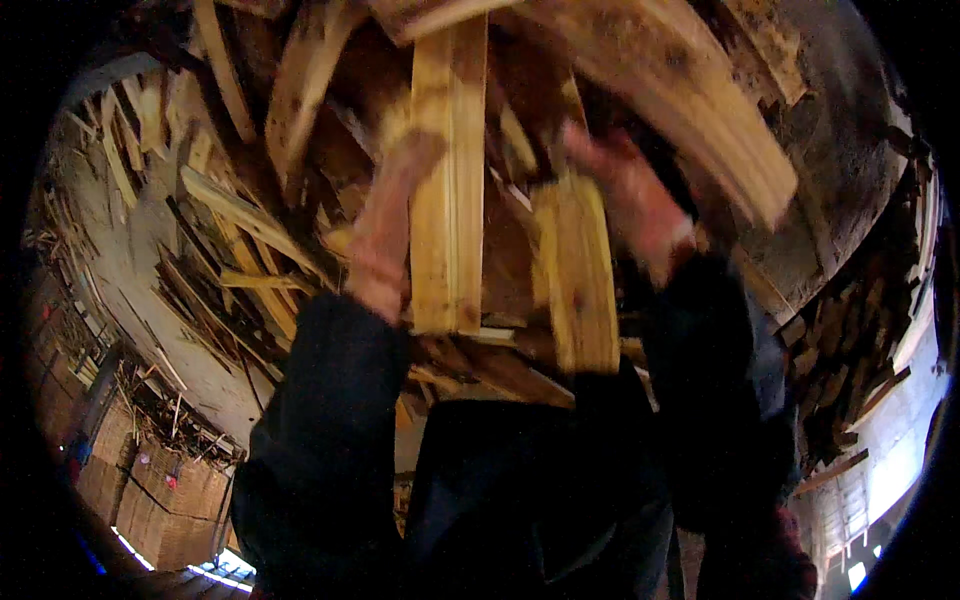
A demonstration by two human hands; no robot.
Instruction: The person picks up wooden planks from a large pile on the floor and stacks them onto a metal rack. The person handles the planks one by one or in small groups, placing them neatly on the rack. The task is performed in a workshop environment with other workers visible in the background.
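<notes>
My left hand (385, 220), blurred by motion, is at the left edge of a long, flat piece of split firewood (447, 220). The tip of this hand overlaps the wood's edge; its fingers are too smeared to show a grip. To the right, my right hand (635, 195) is also blurred, with a digit stretched out toward the left and no wood visibly held. Just below and left of it stands a shorter yellowish piece of split firewood (578, 275), its lower end near my dark-clothed lap. Whether the hand touches that piece cannot be made out.
A broad split log (700, 110) slants across the upper right. Loose split wood (260, 215) lies jumbled on the left, beside a pale floor strip (110, 270) strewn with splinters. A brown woven-looking container (160, 500) with sticks stands lower left. Dark stacked wood (850, 340) is at right.
</notes>
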